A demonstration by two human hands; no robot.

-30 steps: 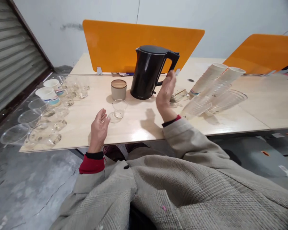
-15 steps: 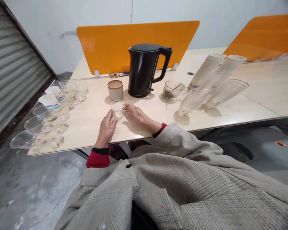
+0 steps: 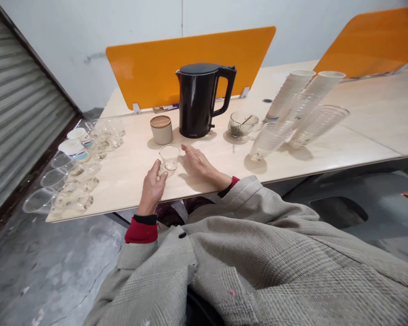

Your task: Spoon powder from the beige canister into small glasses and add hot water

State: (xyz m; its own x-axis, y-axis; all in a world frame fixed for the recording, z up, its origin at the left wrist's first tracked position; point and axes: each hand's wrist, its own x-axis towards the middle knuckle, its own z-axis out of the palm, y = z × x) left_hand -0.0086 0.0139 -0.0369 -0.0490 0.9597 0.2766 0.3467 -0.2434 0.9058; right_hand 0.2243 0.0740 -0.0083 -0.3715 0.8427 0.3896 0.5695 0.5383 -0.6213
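A small clear cup [image 3: 170, 158] stands upright on the table between my two hands. On its left is my left hand [image 3: 153, 186], fingers apart and holding nothing; whether a fingertip touches the cup I cannot tell. My right hand [image 3: 199, 164] is to its right, fingers stretched out and apart from the cup. Just behind the cup is a beige canister [image 3: 162, 132] with a wooden lid. A black electric kettle [image 3: 195, 102] stands behind my right hand. Farther right sits a glass cup [image 3: 240, 128] holding dark dry leaves and a thin stick or spoon.
Rows of clear cups [image 3: 54, 178] and two white paper cups [image 3: 73, 149] line the table's left end. On the right lean tall stacks of clear cups [image 3: 314, 127] and paper cups [image 3: 290, 90]. Orange divider panels [image 3: 149, 72] rise at the back. The table's front edge runs before me.
My right hand has let go of the cup and drawn back to the right, its fingers straightening. My left hand has loosened beside it. The view has shifted slightly.
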